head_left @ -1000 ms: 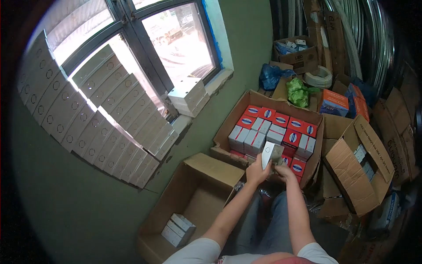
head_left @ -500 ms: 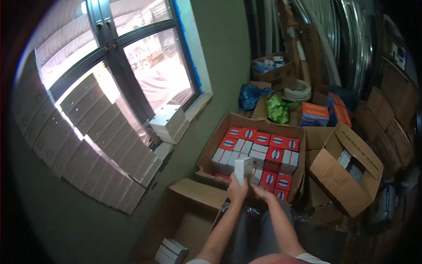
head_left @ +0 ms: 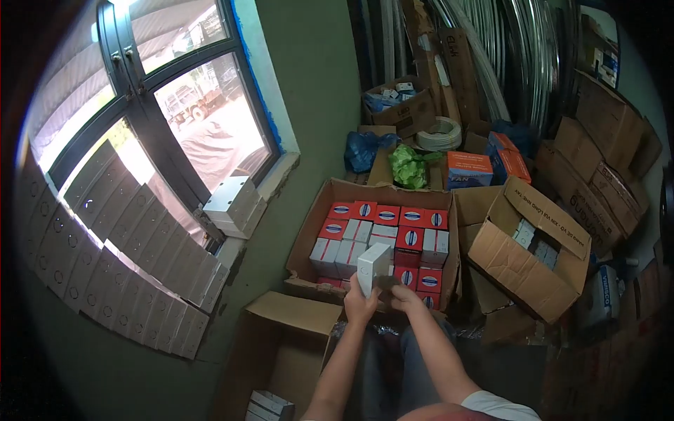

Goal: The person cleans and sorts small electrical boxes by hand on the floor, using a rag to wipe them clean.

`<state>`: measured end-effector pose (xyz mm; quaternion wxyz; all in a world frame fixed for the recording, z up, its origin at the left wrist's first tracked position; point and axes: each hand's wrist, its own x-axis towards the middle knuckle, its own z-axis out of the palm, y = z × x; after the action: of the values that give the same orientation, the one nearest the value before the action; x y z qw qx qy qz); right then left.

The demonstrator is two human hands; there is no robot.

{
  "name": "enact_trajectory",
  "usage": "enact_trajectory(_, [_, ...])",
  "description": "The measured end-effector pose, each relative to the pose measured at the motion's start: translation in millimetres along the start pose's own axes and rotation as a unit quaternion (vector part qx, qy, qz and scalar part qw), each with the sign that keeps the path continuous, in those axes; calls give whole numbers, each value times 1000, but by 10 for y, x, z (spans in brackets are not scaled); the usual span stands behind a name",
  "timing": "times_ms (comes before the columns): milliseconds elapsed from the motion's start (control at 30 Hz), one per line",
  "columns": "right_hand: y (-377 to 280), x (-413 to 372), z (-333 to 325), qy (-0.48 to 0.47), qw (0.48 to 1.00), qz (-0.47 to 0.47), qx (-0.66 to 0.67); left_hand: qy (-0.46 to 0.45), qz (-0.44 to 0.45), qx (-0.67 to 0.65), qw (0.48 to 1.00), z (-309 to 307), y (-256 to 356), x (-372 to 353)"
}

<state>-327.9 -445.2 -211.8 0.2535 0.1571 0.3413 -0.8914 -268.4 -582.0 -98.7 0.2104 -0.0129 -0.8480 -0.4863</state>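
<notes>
A white rectangular box [head_left: 374, 266] stands tilted upright in my left hand [head_left: 360, 303], whose fingers wrap round its lower end. My right hand [head_left: 405, 298] is at the box's lower right side, fingers bent inward; whether they hold something small there is hidden in shadow. Both hands are over the near edge of an open carton [head_left: 300, 270] packed with red-and-white small boxes [head_left: 409, 241] and white-and-grey ones. Below left, another open carton [head_left: 295, 309] has a few white boxes [head_left: 268, 407] at its bottom.
White boxes [head_left: 235, 203] are piled on the windowsill, and long rows [head_left: 126, 281] of similar ones stand beside the window. At right lies a tilted open carton [head_left: 519, 259]. Behind are a green bag [head_left: 409, 167], a cable coil [head_left: 439, 133] and orange-and-blue fan boxes [head_left: 469, 170].
My right hand has come closer to the white box and its fingers have curled in. The left hand still holds the box. The view has shifted to the right.
</notes>
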Motion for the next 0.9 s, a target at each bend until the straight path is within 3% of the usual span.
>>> enact_trajectory(133, [104,405,-414,-25,999,-30,-3,5,15,-25,1000,14,-44,0])
enact_trajectory(233, [-182,-206,150,-21,992,-88,-88,16,23,-37,999,37,-85,0])
enact_trajectory(300, [-176,-250,190,-76,985,-100,-119,34,20,-37,999,58,-106,5])
enact_trajectory(367, [-254,-556,496,-83,979,-101,-157,30,-33,-39,998,55,-133,19])
enact_trajectory(467, [-310,-714,727,-67,989,-44,-127,24,-60,-1,998,30,-147,28])
enact_trajectory(567, [-153,-265,332,-41,989,-24,-137,7,-35,43,998,24,-113,14])
enact_trajectory(600, [-132,-260,355,-32,972,-55,-225,9,-16,49,999,33,-102,-1])
enact_trajectory(700, [-127,-412,468,8,958,-41,-285,2,-16,50,999,-8,-36,-27])
enact_trajectory(733, [-74,-319,360,-10,961,-62,-269,9,-16,43,999,8,-64,-29])
enact_trajectory(833, [-85,-346,405,18,982,-10,-188,25,4,34,999,-7,-23,-32])
enact_trajectory(900, [-47,-351,461,83,976,-23,-202,38,24,26,999,26,-34,-15])
